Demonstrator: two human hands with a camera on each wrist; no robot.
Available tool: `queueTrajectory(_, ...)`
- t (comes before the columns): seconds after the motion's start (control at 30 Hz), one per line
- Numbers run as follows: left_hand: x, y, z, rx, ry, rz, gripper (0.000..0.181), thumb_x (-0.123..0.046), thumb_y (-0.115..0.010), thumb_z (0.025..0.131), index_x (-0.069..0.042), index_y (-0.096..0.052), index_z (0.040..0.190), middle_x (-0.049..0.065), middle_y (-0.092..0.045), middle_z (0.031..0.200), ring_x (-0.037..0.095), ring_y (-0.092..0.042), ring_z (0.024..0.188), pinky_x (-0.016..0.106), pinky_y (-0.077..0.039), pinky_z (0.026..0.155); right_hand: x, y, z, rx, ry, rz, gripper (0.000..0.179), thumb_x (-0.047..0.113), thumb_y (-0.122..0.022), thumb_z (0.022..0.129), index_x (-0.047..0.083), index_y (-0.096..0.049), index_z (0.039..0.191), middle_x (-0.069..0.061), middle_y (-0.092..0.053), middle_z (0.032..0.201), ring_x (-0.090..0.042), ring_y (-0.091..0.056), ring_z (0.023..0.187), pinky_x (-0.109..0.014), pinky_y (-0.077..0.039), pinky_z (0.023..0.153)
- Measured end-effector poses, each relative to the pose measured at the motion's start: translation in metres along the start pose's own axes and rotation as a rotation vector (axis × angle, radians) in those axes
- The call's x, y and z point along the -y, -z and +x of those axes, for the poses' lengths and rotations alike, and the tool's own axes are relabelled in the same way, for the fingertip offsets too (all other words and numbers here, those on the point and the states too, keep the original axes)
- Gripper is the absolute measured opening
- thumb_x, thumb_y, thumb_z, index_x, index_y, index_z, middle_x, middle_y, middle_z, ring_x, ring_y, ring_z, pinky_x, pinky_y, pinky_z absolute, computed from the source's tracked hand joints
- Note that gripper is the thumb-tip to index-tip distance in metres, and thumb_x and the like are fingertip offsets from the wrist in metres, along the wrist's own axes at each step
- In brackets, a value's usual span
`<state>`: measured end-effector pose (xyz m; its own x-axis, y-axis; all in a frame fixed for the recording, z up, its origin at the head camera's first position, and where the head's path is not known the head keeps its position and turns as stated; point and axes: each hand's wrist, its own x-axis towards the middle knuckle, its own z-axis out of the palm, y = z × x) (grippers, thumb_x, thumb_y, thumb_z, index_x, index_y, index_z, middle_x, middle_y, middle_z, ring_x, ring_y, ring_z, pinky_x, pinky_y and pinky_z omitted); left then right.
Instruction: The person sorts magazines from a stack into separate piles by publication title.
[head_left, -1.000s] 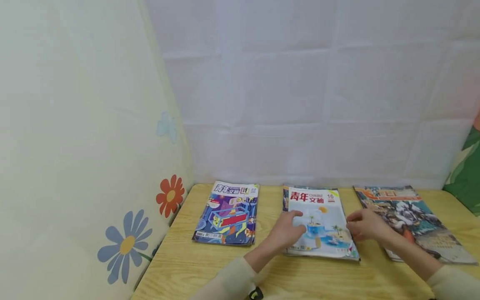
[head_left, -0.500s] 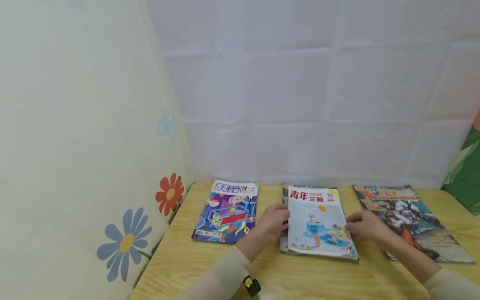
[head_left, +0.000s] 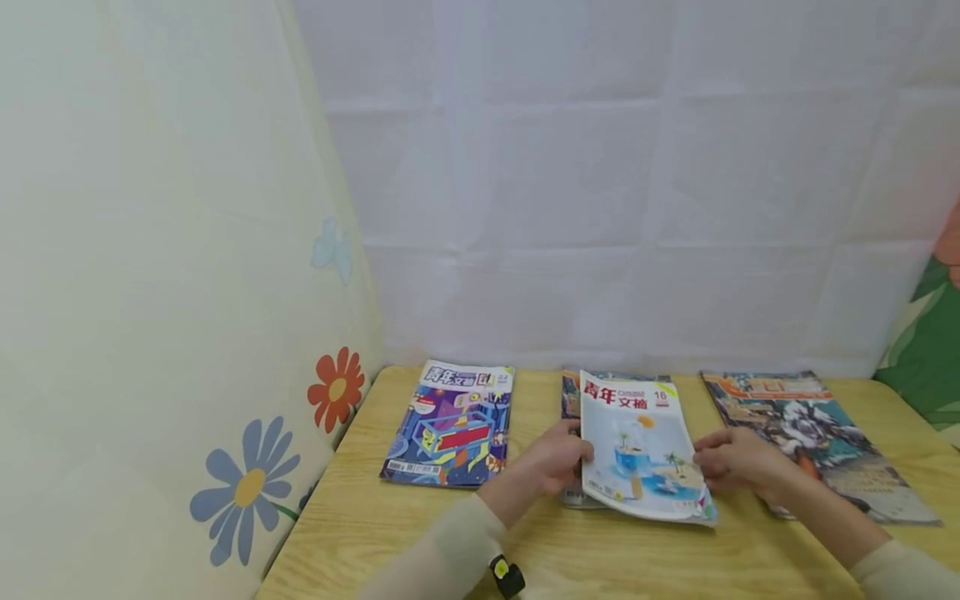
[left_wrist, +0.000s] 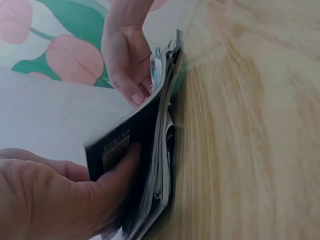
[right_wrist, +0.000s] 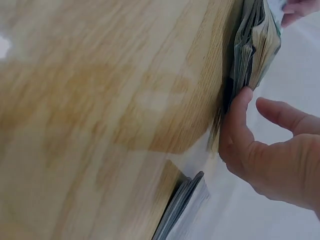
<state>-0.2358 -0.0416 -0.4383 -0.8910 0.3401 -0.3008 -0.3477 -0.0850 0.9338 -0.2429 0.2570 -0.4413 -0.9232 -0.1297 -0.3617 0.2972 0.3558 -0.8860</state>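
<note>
A white-covered magazine with a red title and a beach picture lies tilted on the middle stack, its left side raised. My left hand grips its left edge; in the left wrist view, the thumb lies against a dark cover bearing a small code. Beneath it, part of another magazine shows at the left. At the right edge is my right hand. In the right wrist view, one of its fingertips touches the page edges, while the thumb stands apart from them.
A purple magazine lies to the left on the wooden table. To the right is a larger magazine with an orange title band, partly behind my right forearm. White cloth hangs behind the table; a flowered wall covering borders the left.
My left hand moved from lying over the white magazine to gripping its left edge. That edge has risen and shifted slightly right, uncovering more of the magazine below. The right hand stayed nearly still.
</note>
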Motion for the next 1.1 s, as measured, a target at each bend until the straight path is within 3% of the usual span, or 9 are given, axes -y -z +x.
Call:
queueTrajectory(0.13,0.001,-0.003,0.001,-0.011,-0.02,-0.031,0.075,0.016,-0.046,0.082,0.008,-0.025,0.154,0.021,-0.06,0.125,0.043,-0.057,0.12,0.057,-0.047,0.099,-0.002,0.002,-0.005,0.064,-0.024,0.001,0.056,0.003,-0.071,0.092,-0.022,-0.042,0.134,-0.019,-0.064,0.101,-0.022,-0.066,0.082,-0.035,-0.059,0.074)
queueTrajectory(0.4,-0.001,-0.007,0.002,0.022,-0.049,-0.134,0.079,0.021,-0.043,0.077,0.009,-0.027,0.154,0.02,-0.057,0.131,0.043,-0.05,0.129,0.057,-0.039,0.107,-0.009,0.008,-0.015,0.209,-0.037,0.035,0.063,0.019,-0.071,0.096,-0.02,-0.043,0.138,-0.011,-0.067,0.082,-0.014,-0.06,0.065,-0.028,-0.051,0.06)
queueTrajectory(0.57,-0.007,-0.007,-0.002,0.022,-0.055,-0.171,0.079,0.02,-0.045,0.078,0.003,-0.032,0.154,0.018,-0.058,0.13,0.041,-0.053,0.126,0.057,-0.043,0.104,-0.005,0.011,-0.021,0.23,-0.004,0.049,0.084,0.025,-0.07,0.097,-0.024,-0.023,0.146,-0.005,-0.063,0.08,-0.009,-0.054,0.063,-0.026,-0.049,0.059)
queueTrajectory(0.6,-0.008,-0.007,-0.004,0.025,-0.059,-0.179,0.079,0.02,-0.046,0.078,0.002,-0.033,0.154,0.017,-0.058,0.13,0.04,-0.054,0.125,0.057,-0.044,0.104,-0.003,0.012,-0.022,0.225,-0.001,0.05,0.086,0.026,-0.07,0.098,-0.024,-0.02,0.147,-0.005,-0.064,0.085,-0.01,-0.053,0.065,-0.028,-0.05,0.062)
queueTrajectory(0.67,-0.011,-0.007,-0.005,0.031,-0.065,-0.2,0.08,0.019,-0.046,0.079,-0.001,-0.033,0.155,0.017,-0.059,0.13,0.04,-0.055,0.124,0.056,-0.045,0.102,0.0,0.014,-0.023,0.223,0.012,0.056,0.09,0.029,-0.066,0.1,-0.023,-0.012,0.149,-0.02,-0.065,0.107,-0.02,-0.063,0.083,-0.035,-0.055,0.076)
queueTrajectory(0.73,-0.014,-0.007,-0.006,0.038,-0.077,-0.22,0.08,0.019,-0.047,0.08,-0.001,-0.032,0.156,0.017,-0.059,0.13,0.039,-0.056,0.123,0.056,-0.046,0.102,0.002,0.017,-0.024,0.223,0.02,0.081,0.091,0.03,-0.063,0.102,-0.021,-0.006,0.151,-0.034,-0.051,0.133,-0.035,-0.062,0.108,-0.045,-0.053,0.09)
queueTrajectory(0.83,-0.017,-0.007,-0.009,0.033,-0.084,-0.229,0.08,0.018,-0.047,0.082,-0.002,-0.028,0.158,0.018,-0.059,0.13,0.039,-0.057,0.123,0.054,-0.047,0.101,0.004,0.02,-0.026,0.242,0.035,0.156,0.087,0.021,-0.06,0.103,-0.018,0.0,0.153,-0.039,-0.035,0.149,-0.045,-0.051,0.129,-0.053,-0.047,0.101)
queueTrajectory(0.97,-0.02,-0.003,-0.01,0.02,-0.088,-0.214,0.082,0.017,-0.048,0.083,-0.002,-0.024,0.159,0.019,-0.058,0.131,0.038,-0.057,0.123,0.052,-0.047,0.102,0.005,0.021,-0.028,0.336,0.041,0.351,0.086,0.003,-0.054,0.101,-0.01,0.011,0.155,-0.025,-0.061,0.127,-0.038,-0.064,0.113,-0.052,-0.05,0.098)
queueTrajectory(1.1,-0.018,0.001,-0.008,0.022,-0.097,-0.201,0.085,0.017,-0.048,0.082,-0.003,-0.022,0.16,0.02,-0.057,0.133,0.039,-0.057,0.123,0.053,-0.049,0.099,0.006,0.019,-0.029,0.381,0.029,0.48,0.089,-0.005,-0.052,0.099,-0.005,0.017,0.156,-0.022,-0.067,0.119,-0.04,-0.065,0.111,-0.052,-0.049,0.099)
